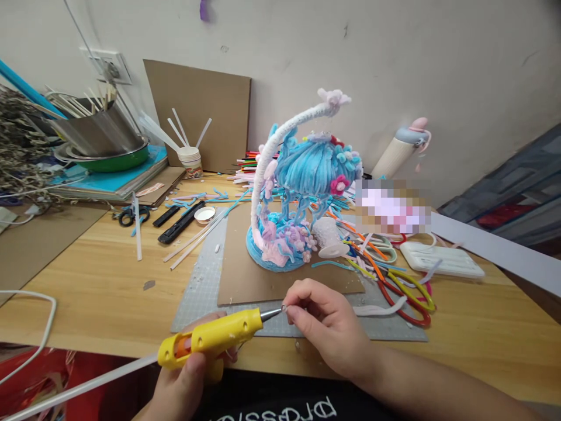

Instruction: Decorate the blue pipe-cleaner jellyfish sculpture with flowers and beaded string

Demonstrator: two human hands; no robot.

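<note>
My left hand (pixel 182 383) is wrapped round a yellow hot glue gun (pixel 230 330), with a long translucent glue stick (pixel 99 380) sticking out of its back. The metal nozzle (pixel 272 314) points right and meets the fingertips of my right hand (pixel 328 327). Thumb and forefinger there are pinched on something tiny and clear, too small to name. Beyond both hands stands a fuzzy pipe-cleaner model: a blue jellyfish-like dome (pixel 307 166) under a curved white arm (pixel 267 155), on a round blue base (pixel 256 257) with pink and lilac pieces.
Cardboard (pixel 245 289) on a grey cutting mat (pixel 193 310) lies under the model. A spool of clear thread (pixel 328 237), red-and-yellow-handled scissors (pixel 405 295) and loose pipe cleaners sit right. Left are a utility knife (pixel 180 223), black scissors (pixel 127 216) and a paper cup (pixel 190 161).
</note>
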